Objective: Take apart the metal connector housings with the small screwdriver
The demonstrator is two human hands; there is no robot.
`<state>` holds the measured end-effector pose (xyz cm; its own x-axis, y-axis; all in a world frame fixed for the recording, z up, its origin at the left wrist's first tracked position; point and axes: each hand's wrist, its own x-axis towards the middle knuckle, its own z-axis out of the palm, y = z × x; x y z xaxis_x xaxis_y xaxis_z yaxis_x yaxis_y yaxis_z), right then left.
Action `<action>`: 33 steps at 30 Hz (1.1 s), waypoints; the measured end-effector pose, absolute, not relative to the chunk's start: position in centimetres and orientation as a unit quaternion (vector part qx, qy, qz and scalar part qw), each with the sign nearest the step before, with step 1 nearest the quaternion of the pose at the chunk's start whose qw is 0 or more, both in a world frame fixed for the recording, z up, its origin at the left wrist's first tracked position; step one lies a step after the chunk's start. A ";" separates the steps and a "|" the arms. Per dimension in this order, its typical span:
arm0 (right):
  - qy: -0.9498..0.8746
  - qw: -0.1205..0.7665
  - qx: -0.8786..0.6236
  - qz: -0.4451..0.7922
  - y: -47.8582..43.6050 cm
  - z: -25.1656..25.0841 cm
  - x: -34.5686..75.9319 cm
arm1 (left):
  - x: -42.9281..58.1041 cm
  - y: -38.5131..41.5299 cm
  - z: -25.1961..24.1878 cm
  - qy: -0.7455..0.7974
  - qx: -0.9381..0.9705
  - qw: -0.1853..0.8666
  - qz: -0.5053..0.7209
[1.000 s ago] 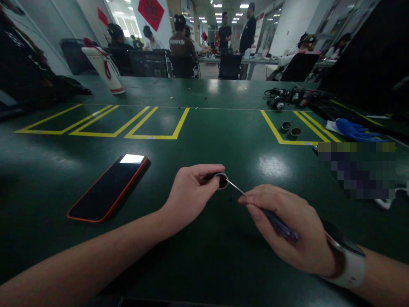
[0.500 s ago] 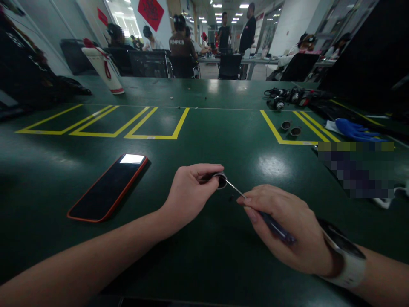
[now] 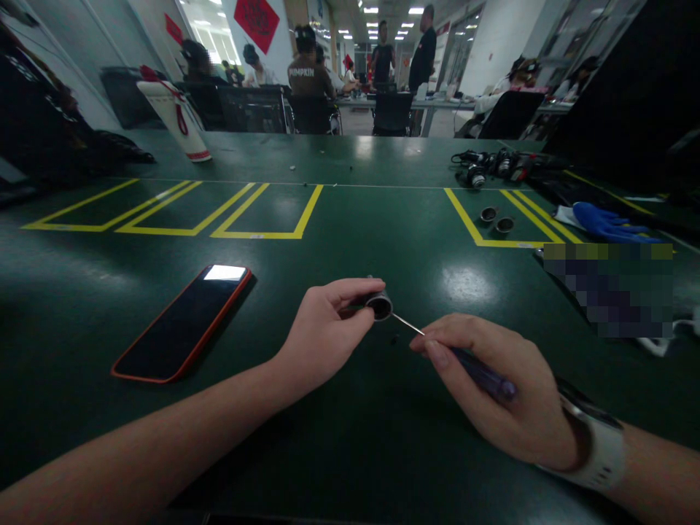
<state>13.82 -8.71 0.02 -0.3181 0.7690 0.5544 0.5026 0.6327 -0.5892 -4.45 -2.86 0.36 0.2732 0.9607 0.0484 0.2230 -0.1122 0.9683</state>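
Between the thumb and fingers of my left hand [image 3: 322, 321] is a small round metal cup-like part [image 3: 381, 305], its dark opening facing me and to the right. My right hand [image 3: 492, 379] is closed around the purple translucent handle of a screwdriver [image 3: 484, 375]. The thin metal shaft points up and left, and its tip is at the right rim of the cup-like part; whether it touches cannot be told. A tiny dark bit [image 3: 394, 338] lies on the green table [image 3: 350, 437] just below the tip.
An orange-cased phone [image 3: 186, 321] lies left of my hands. Two similar round parts [image 3: 496, 219] sit inside a yellow-taped area. Farther right are a blue glove [image 3: 612, 221] and several dark metal parts [image 3: 481, 168]. A white cylinder [image 3: 175, 120] stands back left. People sit beyond the table.
The screwdriver has drawn back slightly to the right, its tip moving from inside the opening to the rim. The cup-like part has turned a little, showing more of its opening.
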 end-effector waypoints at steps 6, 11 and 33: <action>-0.821 0.400 -0.391 0.119 -8.4 0.0 13.5 | -4.2 -3.1 0.5 0.461 0.639 0.471 0.395; -0.864 0.369 -0.332 0.081 -8.0 -0.7 13.6 | -4.4 -3.1 0.3 0.467 0.624 0.464 0.421; -0.610 0.528 -0.380 0.452 -6.3 -1.5 14.3 | -4.9 -2.2 -0.4 0.464 0.532 0.556 0.438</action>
<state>14.32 -6.30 -1.51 -0.1522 0.9414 0.3009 -0.0137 0.3025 -0.9531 -4.92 -2.15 -0.37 0.1854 0.9814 -0.0506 0.0067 0.0503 0.9987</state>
